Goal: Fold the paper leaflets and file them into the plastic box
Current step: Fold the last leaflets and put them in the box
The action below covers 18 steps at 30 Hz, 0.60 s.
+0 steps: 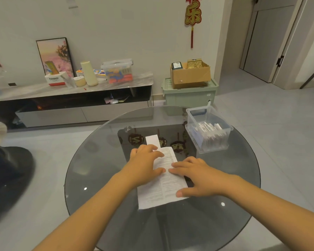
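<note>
Pressing thin, limp leaflet (163,189) flat on slick glass tabletop (101,160): left hand (145,165), right hand (198,176), fingers straight; plastic box (208,129) at 1 o'clock; best pinched at edge.

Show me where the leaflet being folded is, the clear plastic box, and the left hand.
leaflet (163,194): head view, printed lower half between the hands.
clear plastic box (198,140): head view, near left wall.
left hand (145,165): head view, back of the hand.

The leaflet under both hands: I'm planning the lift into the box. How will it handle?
The leaflet looks thin, so it is probably floppy and light. On the smooth glass table it may slide; both hands press it flat.
</note>
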Motion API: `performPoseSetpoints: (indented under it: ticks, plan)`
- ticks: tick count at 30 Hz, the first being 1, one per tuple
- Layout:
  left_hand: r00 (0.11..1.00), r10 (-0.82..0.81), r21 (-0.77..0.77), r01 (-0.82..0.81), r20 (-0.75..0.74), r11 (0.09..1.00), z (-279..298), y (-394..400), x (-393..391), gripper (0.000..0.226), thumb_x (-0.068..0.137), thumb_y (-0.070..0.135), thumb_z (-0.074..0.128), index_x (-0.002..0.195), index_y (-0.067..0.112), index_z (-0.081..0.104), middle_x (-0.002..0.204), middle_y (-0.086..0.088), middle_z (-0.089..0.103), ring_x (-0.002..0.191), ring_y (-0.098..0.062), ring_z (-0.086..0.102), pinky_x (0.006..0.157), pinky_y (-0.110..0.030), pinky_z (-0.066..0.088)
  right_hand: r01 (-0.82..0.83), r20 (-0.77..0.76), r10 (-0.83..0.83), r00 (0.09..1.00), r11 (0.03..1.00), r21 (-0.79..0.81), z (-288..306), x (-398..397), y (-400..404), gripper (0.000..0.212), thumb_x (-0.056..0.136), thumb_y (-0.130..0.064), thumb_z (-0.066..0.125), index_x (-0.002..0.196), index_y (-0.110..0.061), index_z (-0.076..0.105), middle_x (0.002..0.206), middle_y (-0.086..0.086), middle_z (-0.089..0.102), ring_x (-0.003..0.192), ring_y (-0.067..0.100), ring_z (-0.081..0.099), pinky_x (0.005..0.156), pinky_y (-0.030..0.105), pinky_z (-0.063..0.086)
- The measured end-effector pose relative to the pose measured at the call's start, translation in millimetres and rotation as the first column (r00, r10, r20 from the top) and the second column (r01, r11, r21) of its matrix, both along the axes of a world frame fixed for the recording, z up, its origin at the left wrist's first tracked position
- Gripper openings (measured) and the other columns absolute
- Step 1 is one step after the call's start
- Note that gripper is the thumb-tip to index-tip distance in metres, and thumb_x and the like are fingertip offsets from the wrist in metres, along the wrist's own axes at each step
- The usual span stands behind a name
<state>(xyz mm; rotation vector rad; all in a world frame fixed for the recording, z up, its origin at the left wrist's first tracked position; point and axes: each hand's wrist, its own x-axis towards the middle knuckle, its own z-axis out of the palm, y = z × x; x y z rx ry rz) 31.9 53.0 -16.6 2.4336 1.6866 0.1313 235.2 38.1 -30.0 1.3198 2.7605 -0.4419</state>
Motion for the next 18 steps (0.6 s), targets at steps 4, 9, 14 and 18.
performPoseSetpoints:
  ticks: [4,9,14,18]
  plan:
    - [0.998,-0.024,-0.165,0.033,0.057,0.986,11.3,-29.2,-3.8,0.046,0.089,0.044,0.059,0.132,0.035,0.047,0.140,0.012,0.040,0.131,-0.011,0.033,0.110,-0.032,0.029,0.029,0.017,-0.029,0.999,0.999,-0.044,4.6,7.3,-8.8,0.081,0.079,-0.063,0.059,0.147,-0.037,0.022,0.156,-0.012,0.013,0.137,0.016,0.008,0.112,0.032,0.011]
    - [0.994,-0.106,-0.284,0.108,0.022,0.953,12.1,-68.2,-14.9,0.053,0.086,0.048,0.060,0.135,0.039,0.042,0.140,0.018,0.037,0.125,-0.004,0.038,0.105,-0.026,0.035,0.102,-0.087,-0.111,0.990,0.989,-0.109,4.5,4.2,-18.8,0.058,0.076,-0.053,0.069,0.128,-0.045,0.044,0.145,-0.011,0.032,0.131,0.017,0.017,0.108,0.033,0.019]
    - [0.989,-0.147,-0.255,0.142,-0.003,0.957,1.7,-77.6,-17.4,0.062,0.083,0.052,0.062,0.138,0.038,0.038,0.139,0.018,0.034,0.126,-0.005,0.035,0.106,-0.029,0.036,0.139,-0.166,-0.142,0.976,0.990,-0.025,-5.6,-2.6,-25.5,0.020,0.080,-0.042,0.068,0.095,-0.038,0.054,0.108,-0.018,0.052,0.114,0.015,0.032,0.104,0.037,0.028]
    - [0.987,-0.156,-0.205,0.158,0.024,0.966,-4.8,-74.5,-17.4,0.061,0.082,0.051,0.063,0.137,0.038,0.039,0.132,0.017,0.035,0.122,-0.006,0.035,0.105,-0.028,0.036,0.169,-0.205,-0.148,0.968,0.982,0.087,-7.5,-8.8,-32.1,0.011,0.086,-0.036,0.062,0.090,-0.026,0.058,0.092,-0.017,0.048,0.101,0.013,0.038,0.102,0.033,0.029]
